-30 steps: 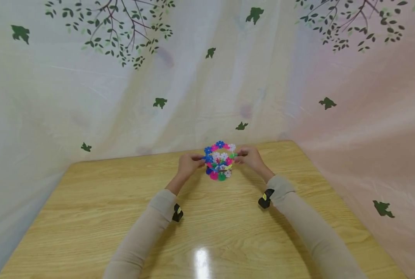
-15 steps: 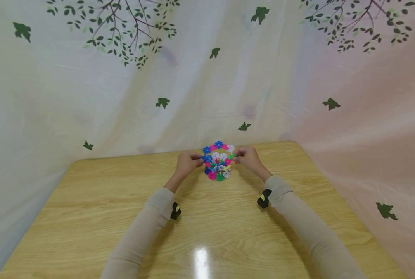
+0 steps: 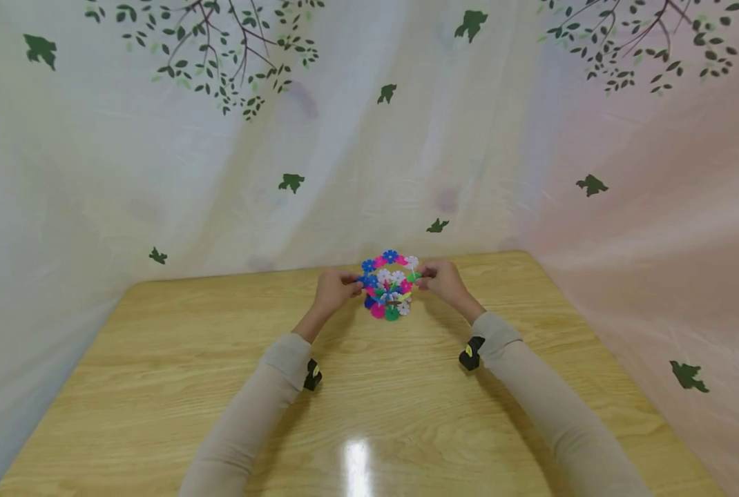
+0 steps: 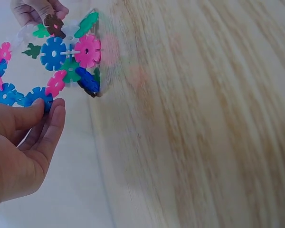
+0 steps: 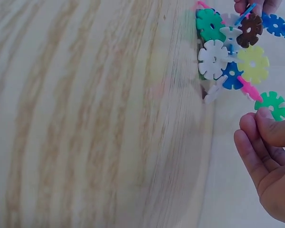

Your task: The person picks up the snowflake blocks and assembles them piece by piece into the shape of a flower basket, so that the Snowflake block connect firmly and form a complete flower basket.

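Observation:
A small structure of interlocking snowflake discs (image 3: 391,293) stands near the back of the table, between both hands. Its notched discs are blue, pink, white, green, yellow and brown, and a ring of them arches over the top like a basket handle. My left hand (image 3: 334,290) pinches a blue disc (image 4: 39,98) on the left side of the ring between thumb and fingers. On the opposite side, my right hand (image 3: 445,283) pinches a green disc (image 5: 271,105) with thumb and forefinger. Lower discs, such as a white one (image 5: 213,60) and a pink one (image 4: 88,51), sit close over the tabletop.
The wooden table (image 3: 369,393) stretches from the person to a pale curtain (image 3: 220,193) printed with leaves and birds, hanging right behind its far edge. Black wrist cameras (image 3: 471,353) are strapped at both cuffs.
Both hands keep hold of the same discs, and the structure stays almost in place. The head view has shifted slightly.

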